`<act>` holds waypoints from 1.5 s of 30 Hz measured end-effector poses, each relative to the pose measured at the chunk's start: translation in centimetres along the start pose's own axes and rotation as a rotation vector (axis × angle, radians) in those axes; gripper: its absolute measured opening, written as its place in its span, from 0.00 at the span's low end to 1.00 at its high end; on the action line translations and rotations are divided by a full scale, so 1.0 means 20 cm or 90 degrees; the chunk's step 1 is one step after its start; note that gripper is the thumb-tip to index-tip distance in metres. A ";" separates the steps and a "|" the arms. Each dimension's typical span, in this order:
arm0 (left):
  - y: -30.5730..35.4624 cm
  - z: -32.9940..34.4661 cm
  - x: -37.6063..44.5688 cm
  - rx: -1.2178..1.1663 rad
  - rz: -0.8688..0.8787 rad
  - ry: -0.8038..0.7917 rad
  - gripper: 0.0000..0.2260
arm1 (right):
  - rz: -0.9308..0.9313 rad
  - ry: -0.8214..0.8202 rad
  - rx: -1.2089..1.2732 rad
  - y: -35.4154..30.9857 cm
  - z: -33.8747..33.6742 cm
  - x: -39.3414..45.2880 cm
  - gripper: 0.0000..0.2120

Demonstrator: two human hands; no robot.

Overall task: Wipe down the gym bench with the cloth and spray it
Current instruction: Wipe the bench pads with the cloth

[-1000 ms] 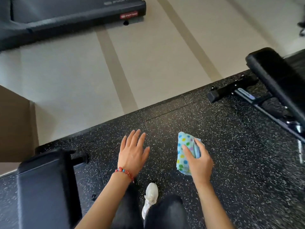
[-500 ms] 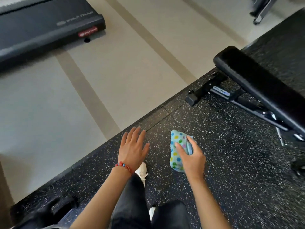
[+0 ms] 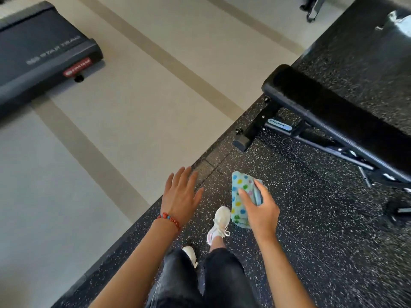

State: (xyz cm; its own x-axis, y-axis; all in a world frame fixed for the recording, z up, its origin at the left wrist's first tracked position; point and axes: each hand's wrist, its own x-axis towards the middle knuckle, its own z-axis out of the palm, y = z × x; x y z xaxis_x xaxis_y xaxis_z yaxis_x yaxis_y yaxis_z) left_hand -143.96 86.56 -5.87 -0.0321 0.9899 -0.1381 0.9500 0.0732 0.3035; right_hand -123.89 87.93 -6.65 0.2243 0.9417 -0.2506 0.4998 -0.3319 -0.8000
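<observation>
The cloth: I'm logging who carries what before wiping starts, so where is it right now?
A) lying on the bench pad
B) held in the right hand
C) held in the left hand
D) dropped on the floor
B: the right hand grips the dotted cloth in the air, short of the bench, while the left hand is spread and holds nothing.

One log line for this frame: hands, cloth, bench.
right hand holds cloth | left hand open, empty | bench ahead-right, untouched | spray bottle not seen
</observation>
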 end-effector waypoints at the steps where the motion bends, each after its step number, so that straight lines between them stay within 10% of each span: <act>1: 0.03 0.00 0.07 -0.001 0.001 -0.007 0.25 | 0.004 0.004 0.002 -0.01 -0.01 0.07 0.29; 45: 1.08 0.05 3.30 0.076 0.297 -0.103 0.22 | 0.193 0.150 0.125 -0.43 -0.48 2.95 0.22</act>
State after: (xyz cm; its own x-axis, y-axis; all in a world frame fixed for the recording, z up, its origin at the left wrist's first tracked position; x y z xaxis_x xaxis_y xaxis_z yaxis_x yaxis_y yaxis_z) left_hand -125.31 153.30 -9.47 0.4439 0.8815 -0.1608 0.8807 -0.3961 0.2599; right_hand -107.04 145.83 -9.29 0.5323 0.7581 -0.3768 0.2188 -0.5532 -0.8038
